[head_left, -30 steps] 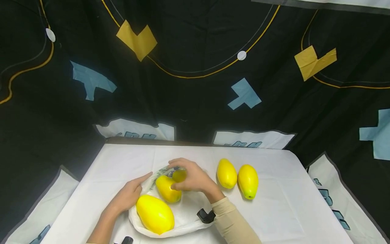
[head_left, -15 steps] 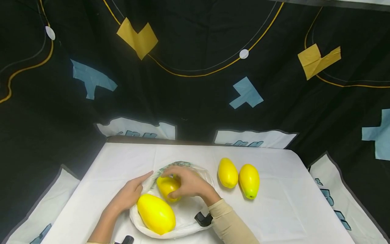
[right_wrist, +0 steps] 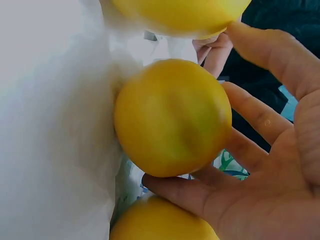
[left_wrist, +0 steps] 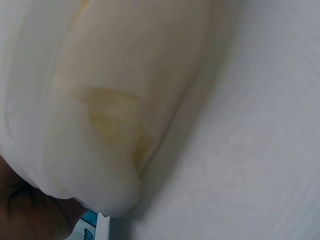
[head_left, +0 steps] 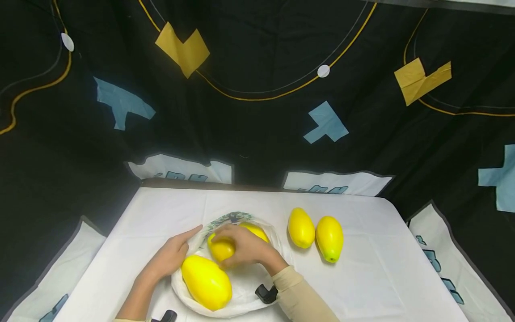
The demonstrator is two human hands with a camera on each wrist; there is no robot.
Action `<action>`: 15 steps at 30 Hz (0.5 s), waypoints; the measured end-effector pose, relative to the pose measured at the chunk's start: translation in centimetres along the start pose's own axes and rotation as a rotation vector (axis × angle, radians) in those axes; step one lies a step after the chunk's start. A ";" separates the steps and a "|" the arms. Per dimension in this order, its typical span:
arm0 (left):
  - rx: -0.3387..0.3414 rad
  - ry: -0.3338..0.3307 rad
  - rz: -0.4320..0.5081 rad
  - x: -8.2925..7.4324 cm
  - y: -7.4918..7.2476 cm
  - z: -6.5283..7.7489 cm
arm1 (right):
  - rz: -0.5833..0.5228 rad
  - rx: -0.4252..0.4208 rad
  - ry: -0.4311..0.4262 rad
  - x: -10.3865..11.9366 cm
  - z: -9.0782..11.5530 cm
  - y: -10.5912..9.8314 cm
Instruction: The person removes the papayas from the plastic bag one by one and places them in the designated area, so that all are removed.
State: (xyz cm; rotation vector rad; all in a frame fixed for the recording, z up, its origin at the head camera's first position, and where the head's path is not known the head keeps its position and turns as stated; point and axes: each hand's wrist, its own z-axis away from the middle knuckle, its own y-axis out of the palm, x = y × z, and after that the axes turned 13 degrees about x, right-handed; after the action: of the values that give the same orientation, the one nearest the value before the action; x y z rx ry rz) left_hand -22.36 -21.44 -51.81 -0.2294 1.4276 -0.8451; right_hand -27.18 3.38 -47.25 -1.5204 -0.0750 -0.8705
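Note:
A white plastic bag with a green print at its far rim lies open, with three yellow oval fruits inside. The largest fruit is nearest the front. My right hand reaches over the middle fruit, its fingertips against that fruit's side. In the right wrist view the thumb stands apart from it, close to the large fruit. A third fruit shows behind the hand. My left hand holds the bag's left rim, index finger extended; the bag wall fills much of the left wrist view.
Two more yellow fruits, a left one and a right one with a green tip, lie right of the bag on the white tabletop. A black curtain hangs behind the table.
My right hand has moved slightly left and toward me, from beside the third fruit onto the middle one. The third fruit now shows behind it. The left hand stays at the rim.

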 end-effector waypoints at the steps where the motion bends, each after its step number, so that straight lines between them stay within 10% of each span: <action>1: 0.001 0.000 0.000 0.0 0.0 0.0 | 0.005 0.000 0.006 0.0 0.0 0.1; 15: 0.007 -0.016 0.006 -0.1 0.1 -0.1 | 0.016 -0.018 0.065 -0.4 0.4 0.7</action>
State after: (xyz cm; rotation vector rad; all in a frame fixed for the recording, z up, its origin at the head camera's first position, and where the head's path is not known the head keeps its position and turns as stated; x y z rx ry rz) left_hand -22.40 -21.33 -51.84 -0.2257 1.4095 -0.8415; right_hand -26.91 3.81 -47.99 -1.5064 -0.0077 -0.9087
